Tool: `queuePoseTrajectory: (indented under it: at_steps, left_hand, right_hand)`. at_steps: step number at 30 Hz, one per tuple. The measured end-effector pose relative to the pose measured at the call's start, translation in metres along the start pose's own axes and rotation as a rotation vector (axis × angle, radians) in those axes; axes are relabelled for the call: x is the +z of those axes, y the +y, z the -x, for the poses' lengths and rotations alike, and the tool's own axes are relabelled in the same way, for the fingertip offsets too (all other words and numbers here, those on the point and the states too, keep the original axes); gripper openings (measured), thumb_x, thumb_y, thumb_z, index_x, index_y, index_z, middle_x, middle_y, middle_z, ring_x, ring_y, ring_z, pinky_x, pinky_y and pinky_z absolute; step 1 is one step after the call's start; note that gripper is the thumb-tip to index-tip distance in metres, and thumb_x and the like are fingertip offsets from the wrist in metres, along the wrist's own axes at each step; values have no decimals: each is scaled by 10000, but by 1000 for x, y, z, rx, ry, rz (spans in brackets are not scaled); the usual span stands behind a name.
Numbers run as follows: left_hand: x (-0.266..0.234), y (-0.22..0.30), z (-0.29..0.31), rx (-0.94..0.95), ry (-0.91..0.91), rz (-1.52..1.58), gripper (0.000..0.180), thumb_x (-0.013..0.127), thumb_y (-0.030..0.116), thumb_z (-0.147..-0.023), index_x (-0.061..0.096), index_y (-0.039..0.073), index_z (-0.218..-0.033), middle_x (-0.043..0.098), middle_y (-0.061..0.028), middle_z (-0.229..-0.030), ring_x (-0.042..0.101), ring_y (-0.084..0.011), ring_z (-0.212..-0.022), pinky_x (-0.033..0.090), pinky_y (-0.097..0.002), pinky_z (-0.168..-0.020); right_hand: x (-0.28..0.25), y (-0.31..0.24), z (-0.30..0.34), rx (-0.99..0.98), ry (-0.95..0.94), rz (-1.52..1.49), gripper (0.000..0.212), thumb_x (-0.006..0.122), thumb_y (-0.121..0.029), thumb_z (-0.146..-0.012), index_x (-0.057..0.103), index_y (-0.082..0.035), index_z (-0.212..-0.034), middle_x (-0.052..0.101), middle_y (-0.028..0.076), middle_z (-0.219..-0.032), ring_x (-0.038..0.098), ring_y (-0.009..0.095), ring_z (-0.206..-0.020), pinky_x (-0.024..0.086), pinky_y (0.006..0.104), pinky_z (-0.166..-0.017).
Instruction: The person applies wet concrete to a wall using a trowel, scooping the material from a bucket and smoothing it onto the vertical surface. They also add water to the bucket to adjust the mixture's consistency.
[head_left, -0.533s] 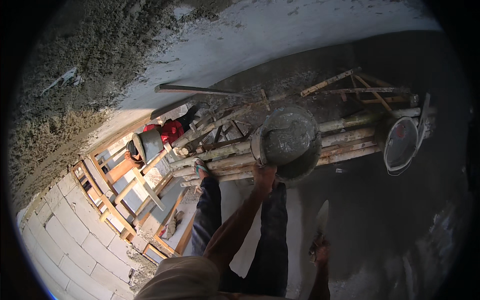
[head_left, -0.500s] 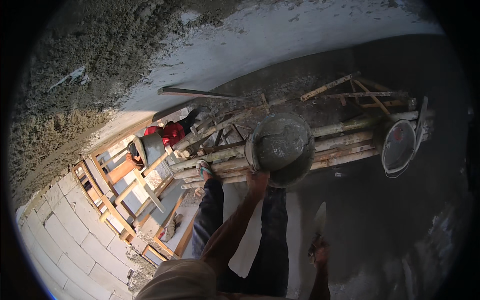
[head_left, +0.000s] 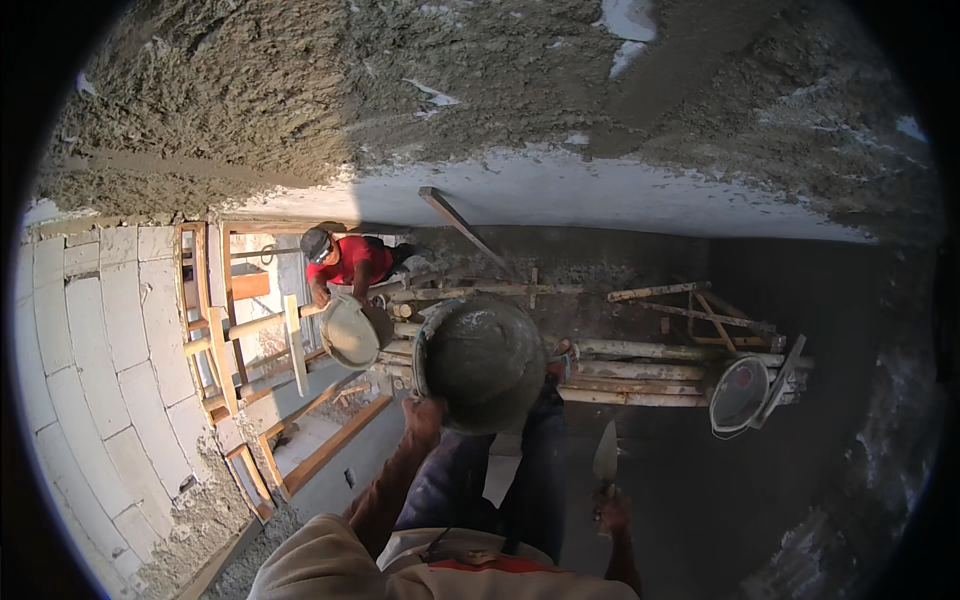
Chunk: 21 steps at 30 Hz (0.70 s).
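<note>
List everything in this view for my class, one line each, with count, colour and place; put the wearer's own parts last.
Large bucket: one, grey, centre
Mortar: one mass, grey, inside it
Trowel: one, pale blade, lower right of centre
Pale bucket: one, beside the co-worker
Co-worker: one, red top, dark cap, left of centre
Poles: several, pale, across the middle
Pale-rimmed bucket: one, grey, right end of poles
Board: one, grey, beside that bucket
Slanting timber: one, brown-grey, upper middle
Wooden frames: several, orange-brown, left
Block wall: one, pale, far left
Rough plaster: one expanse, grey-brown, top
Trousers: one pair, dark, lower middle
Shirt: one, pale, bottom
Left hand: one, bare, gripping large bucket's lower-left edge
Right hand: one, bare, around trowel handle
</note>
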<state>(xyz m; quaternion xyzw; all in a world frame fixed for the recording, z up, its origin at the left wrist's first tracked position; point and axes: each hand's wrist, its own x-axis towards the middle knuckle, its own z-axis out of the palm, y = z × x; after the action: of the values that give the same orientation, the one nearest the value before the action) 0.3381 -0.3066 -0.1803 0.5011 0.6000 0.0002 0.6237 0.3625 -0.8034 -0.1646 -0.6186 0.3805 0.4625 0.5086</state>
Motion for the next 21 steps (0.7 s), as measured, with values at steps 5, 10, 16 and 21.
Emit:
queuePoseTrajectory:
  at_steps: [5, 10, 16, 21]
  left_hand:
    - [-60, 43, 48, -109, 77, 13, 96, 665, 31, -812, 705, 4, -894, 615, -35, -751, 566, -154, -674, 408, -346, -536]
    - [-100, 71, 90, -287, 149, 309, 158, 634, -54, -736, 678, 17, -870, 591, -55, -733, 545, -191, -628, 382, -398, -517]
    - [-148, 37, 112, -281, 253, 658, 103, 665, -38, -746, 657, 37, -816, 569, -61, -694, 524, -218, -617, 405, -403, -540]
    - [-179, 6, 108, -361, 376, 660, 156, 671, 8, -787, 665, 10, -943, 597, -91, -760, 574, -247, -709, 444, -452, -598]
  right_hand:
    - [-8, -53, 23, -25, 10, 568, 179, 750, -183, -948, 679, -49, -1043, 679, 68, -747, 613, 156, -552, 464, 330, -475]
    - [7, -114, 52, 20, 37, 368, 244, 730, -223, -961, 639, -36, -1090, 689, 95, -732, 623, 170, -539, 492, 336, -464]
    - [-65, -148, -52, -35, -426, 611, 493, 727, -453, -938, 645, -31, -1178, 750, 148, -843, 683, 225, -612, 558, 392, -519]
    - [49, -215, 44, -323, -118, 1345, 537, 822, -586, -775, 760, -94, -982, 788, 119, -926, 729, 232, -818, 585, 484, -724]
